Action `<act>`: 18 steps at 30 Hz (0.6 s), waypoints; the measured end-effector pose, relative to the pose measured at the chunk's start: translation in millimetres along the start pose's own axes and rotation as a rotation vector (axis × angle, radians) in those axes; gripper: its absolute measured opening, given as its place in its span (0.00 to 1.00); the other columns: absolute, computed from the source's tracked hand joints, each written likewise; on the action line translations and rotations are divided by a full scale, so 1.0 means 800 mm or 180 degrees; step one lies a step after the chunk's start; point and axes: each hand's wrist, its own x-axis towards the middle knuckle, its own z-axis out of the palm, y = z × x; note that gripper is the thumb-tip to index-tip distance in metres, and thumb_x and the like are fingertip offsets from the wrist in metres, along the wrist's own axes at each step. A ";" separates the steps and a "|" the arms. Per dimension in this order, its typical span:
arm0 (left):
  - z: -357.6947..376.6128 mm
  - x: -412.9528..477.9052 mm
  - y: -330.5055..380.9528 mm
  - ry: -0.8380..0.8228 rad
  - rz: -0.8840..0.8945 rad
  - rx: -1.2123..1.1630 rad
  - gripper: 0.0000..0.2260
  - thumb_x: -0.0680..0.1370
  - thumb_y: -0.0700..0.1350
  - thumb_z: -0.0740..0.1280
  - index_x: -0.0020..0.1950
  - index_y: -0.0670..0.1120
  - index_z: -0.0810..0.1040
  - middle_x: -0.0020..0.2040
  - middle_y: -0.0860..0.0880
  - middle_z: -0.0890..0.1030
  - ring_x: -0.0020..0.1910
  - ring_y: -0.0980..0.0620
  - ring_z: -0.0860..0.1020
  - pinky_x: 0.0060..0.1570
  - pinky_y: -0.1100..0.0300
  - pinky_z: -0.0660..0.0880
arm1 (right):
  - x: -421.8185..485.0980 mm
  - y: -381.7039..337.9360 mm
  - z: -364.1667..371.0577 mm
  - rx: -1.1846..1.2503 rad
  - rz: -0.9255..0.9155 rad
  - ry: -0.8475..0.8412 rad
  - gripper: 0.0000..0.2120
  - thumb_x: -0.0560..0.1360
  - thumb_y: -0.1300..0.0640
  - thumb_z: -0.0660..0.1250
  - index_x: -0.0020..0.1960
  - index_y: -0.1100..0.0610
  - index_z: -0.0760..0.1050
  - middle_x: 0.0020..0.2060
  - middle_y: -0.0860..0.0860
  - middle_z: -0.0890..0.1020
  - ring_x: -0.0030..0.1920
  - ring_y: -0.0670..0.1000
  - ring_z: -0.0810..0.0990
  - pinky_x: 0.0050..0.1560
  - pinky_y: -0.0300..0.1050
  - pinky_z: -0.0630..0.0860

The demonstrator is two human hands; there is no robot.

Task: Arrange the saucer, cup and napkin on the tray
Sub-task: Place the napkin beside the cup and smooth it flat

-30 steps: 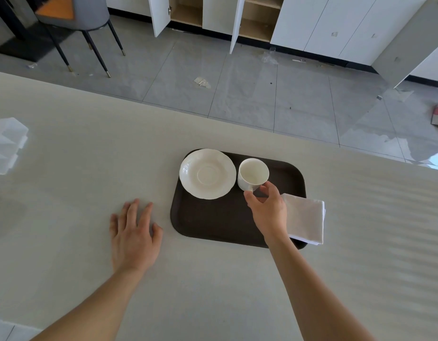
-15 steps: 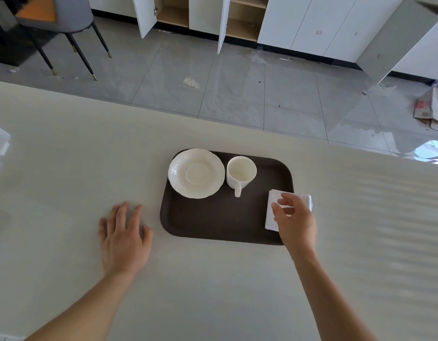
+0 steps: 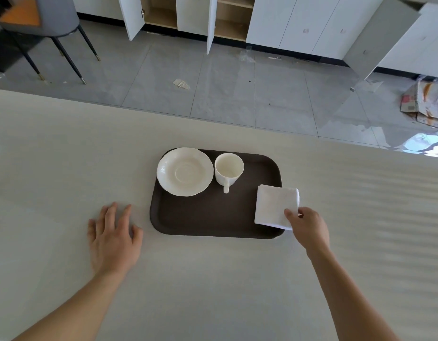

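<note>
The right hand (image 3: 309,225) pinches the near corner of the soft, light folded white cloth napkin (image 3: 276,205) at four o'clock on the dark brown plastic tray (image 3: 213,217), while the left hand (image 3: 113,236) lies flat and empty on the worktop (image 3: 65,168).

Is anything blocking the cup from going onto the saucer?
Nothing visible. The cup stands upright on the tray, just right of the empty saucer. The right hand is at the napkin.
</note>
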 end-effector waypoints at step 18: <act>-0.013 -0.039 0.183 -0.0007 0.1604 -0.1258 0.12 0.74 0.44 0.64 0.55 0.46 0.82 0.45 0.48 0.80 0.43 0.45 0.79 0.43 0.49 0.78 | 0.022 -0.047 0.010 0.1097 -0.0186 -0.0236 0.13 0.72 0.54 0.73 0.52 0.54 0.72 0.45 0.49 0.82 0.41 0.50 0.82 0.43 0.56 0.83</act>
